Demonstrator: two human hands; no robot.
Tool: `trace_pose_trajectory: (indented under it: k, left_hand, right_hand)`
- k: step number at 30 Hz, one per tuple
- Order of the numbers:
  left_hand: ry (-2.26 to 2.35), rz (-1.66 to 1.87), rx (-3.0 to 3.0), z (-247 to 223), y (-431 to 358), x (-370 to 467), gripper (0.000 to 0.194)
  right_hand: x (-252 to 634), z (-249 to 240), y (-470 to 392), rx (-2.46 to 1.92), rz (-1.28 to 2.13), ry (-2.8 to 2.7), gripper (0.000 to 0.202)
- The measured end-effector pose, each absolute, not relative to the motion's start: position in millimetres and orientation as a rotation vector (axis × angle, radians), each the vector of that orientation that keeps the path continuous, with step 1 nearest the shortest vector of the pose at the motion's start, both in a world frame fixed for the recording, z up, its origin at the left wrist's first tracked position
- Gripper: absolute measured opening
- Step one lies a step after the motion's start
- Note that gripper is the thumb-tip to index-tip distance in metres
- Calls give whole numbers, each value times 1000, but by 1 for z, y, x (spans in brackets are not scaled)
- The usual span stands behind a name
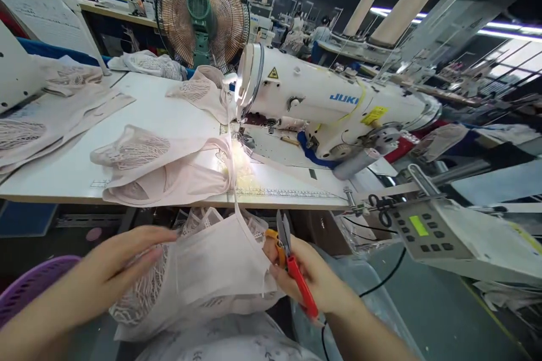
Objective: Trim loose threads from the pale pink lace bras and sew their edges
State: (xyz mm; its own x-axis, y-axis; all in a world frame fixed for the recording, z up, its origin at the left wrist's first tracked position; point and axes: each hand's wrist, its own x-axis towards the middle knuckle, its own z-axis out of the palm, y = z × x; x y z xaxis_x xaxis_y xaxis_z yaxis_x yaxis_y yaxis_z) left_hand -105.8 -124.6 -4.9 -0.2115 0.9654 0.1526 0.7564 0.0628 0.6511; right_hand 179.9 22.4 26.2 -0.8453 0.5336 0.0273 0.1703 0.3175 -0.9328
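A pale pink garment piece with lace [212,265] lies across my lap below the table edge. My left hand [122,265] rests at its left side, fingers stretched out and thumb apart, touching the lace. My right hand [313,276] is closed around scissors [298,279] with red and orange handles, blades pointing up. The fingertips of that hand also touch the garment's right edge. From the piece, a narrow pale strip [231,163] runs up to the needle area of the white sewing machine [313,84]. Another pale garment [165,166] lies on the table left of the needle.
More lace pieces [55,118] lie on the white table [139,96] at left. A large fan [201,11] stands behind it. At right a control box [427,231] hangs by the table. A purple basket [38,282] is low at left.
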Motion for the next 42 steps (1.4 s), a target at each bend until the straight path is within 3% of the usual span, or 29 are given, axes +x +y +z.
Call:
trace_pose_trajectory:
  k: [3,7,13,18,25,27,32,36,42]
  left_hand:
    - [1687,784,1687,15,-59,-80,33]
    - [1482,920,1398,14,-19,-48,30]
    - [1362,964,843,1,-58,-53,37]
    - [1337,866,926,-1,-68,-65,34]
    - [1136,703,894,-3,-49,-63,45]
    - [1180,770,881,-5,-48,-60,44]
    - [1344,894,1013,-11,-51,-52,41]
    - [1322,902,1047,-16,-51,-48,40]
    - [1360,914,1145,-16,-48,-46,36]
  right_hand:
    - [182,29,18,-624,1450,-2289,16]
    - [188,28,16,-689,1475,-2312,12]
    - [188,7,19,-757,1628,-2104,12]
    - [171,2,18,-413,1707,-1909,15]
    - [170,5,21,-349,1872,-1903,17]
    - [174,5,33,-323,1918,-2028,18]
    - [176,11,87,-483,1525,-2795,57]
    - [164,22,118,-506,1469,-3217,56]
    - [132,48,124,-445,1454,-3414,50]
